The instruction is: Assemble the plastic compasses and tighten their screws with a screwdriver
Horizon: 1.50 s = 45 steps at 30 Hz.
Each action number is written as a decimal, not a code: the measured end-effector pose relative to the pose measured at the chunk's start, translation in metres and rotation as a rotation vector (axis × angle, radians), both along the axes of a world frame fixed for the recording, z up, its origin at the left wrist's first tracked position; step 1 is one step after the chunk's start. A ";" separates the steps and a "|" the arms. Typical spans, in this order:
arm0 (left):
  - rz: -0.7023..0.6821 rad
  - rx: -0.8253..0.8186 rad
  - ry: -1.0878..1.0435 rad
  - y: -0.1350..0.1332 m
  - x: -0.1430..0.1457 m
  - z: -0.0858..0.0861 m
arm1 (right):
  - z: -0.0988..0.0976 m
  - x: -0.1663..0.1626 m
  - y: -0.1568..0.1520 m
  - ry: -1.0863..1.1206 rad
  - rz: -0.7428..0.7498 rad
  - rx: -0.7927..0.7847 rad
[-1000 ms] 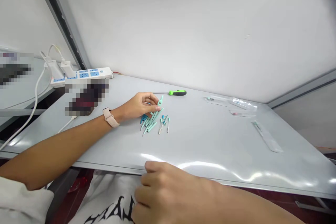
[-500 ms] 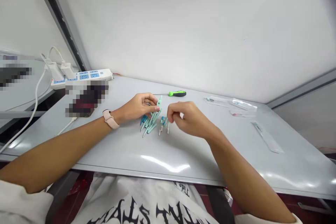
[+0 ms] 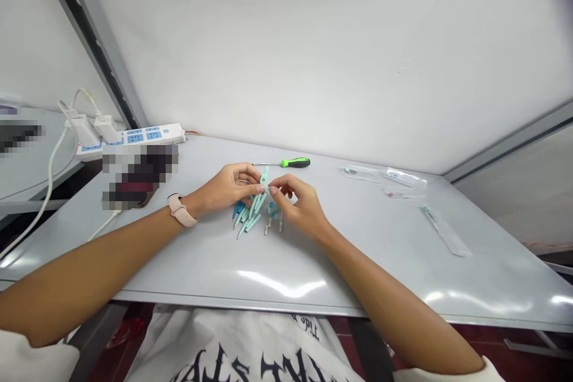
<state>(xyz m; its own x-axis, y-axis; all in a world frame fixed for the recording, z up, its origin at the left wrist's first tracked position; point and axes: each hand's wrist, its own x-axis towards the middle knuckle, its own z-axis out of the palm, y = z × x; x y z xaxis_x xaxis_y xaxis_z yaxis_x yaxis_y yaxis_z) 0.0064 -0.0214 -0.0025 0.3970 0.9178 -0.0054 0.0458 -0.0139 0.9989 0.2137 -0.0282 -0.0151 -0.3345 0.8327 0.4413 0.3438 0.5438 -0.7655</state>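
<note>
Left to right, on a pale grey surface (image 3: 358,265) set against a white wall: a white power strip (image 3: 134,137) with blue sockets lies at the far back left, with two white plug adapters (image 3: 83,130) in it and a white cable (image 3: 47,191) running down from them toward the lower left. In front of the strip is a blurred-out object (image 3: 138,178), too obscured to identify. The left hand (image 3: 226,186), with a pale pink watch band (image 3: 181,210) on its wrist, has its fingers curled and pinches an upright teal compass (image 3: 264,178) near its top. Beneath that hand, a loose heap of teal pointed pieces (image 3: 248,219) lies on the surface, with small blue pieces (image 3: 272,210) and two white sticks (image 3: 267,229) just to its right. The right hand (image 3: 298,203) has its fingers bunched, their tips at the compass and almost touching the left hand; whether they grip it cannot be told. Behind the hands lies a green-and-black screwdriver (image 3: 295,162). At the right are clear plastic packets (image 3: 398,180) and a long clear sleeve (image 3: 445,231).
</note>
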 end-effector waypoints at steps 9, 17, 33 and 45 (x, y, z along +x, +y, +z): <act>0.046 -0.015 -0.008 -0.004 0.004 0.001 | 0.004 0.002 -0.001 -0.037 0.028 -0.010; 0.064 -0.008 -0.008 -0.007 0.007 0.000 | 0.006 0.004 -0.002 -0.049 0.029 -0.015; 0.063 -0.018 -0.004 -0.007 0.008 -0.004 | 0.004 0.003 -0.004 -0.108 0.057 0.043; 0.032 0.014 -0.004 -0.007 0.006 0.000 | 0.007 0.004 -0.005 -0.094 0.095 0.086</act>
